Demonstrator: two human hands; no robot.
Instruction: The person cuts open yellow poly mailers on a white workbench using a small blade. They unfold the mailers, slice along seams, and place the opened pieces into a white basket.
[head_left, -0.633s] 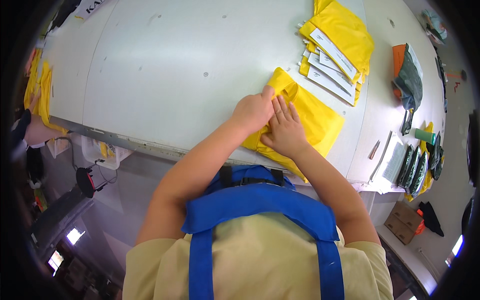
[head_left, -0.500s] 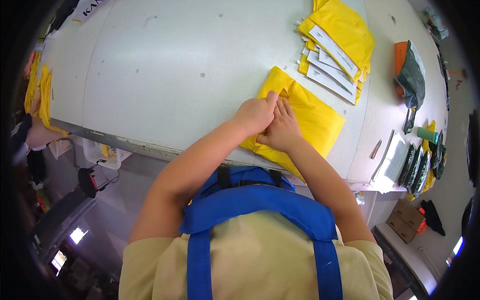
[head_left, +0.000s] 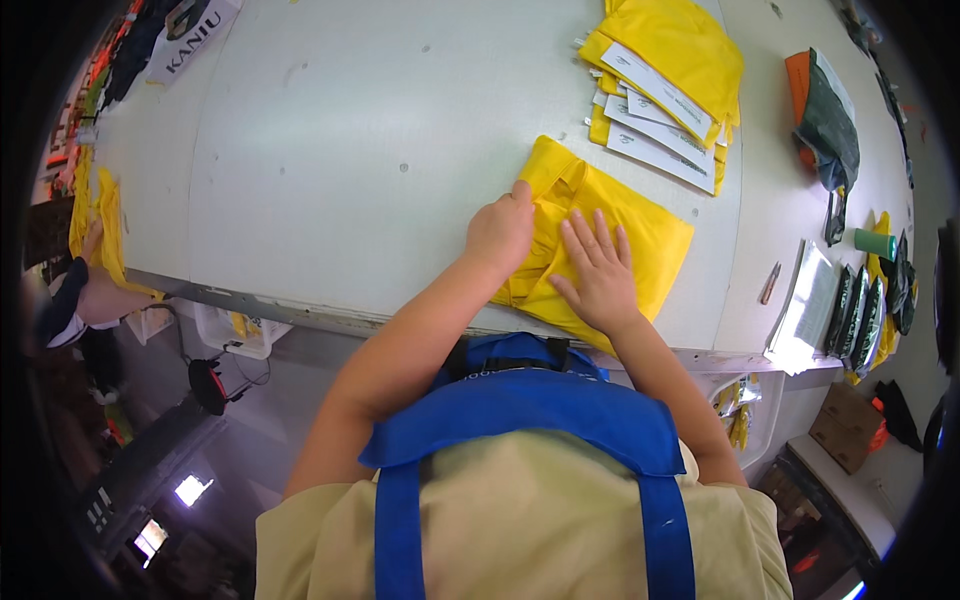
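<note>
A folded yellow cloth [head_left: 650, 235] lies on the white worktop [head_left: 300, 150], at its near edge, right in front of the person. The left hand [head_left: 503, 233] grasps the left side of the yellow cloth, pinching the fabric between thumb and curled fingers. The right hand [head_left: 602, 275] holds nothing; it lies flat on top of the yellow cloth with its fingers spread, just right of the loose folds near the middle.

Beyond the yellow cloth and a little to its right, apart from it, is a pile of yellow garments [head_left: 690, 60] with white cards [head_left: 660, 155] showing along the side. Farther to the right of the yellow cloth are a dark green and orange bag [head_left: 828, 130], a small cutter [head_left: 770, 284], some white paper [head_left: 803, 310], dark packets [head_left: 858, 315] and a green roll [head_left: 875, 244]. Well to its left, another person's arm [head_left: 105, 285] reaches to more yellow fabric [head_left: 112, 230].
</note>
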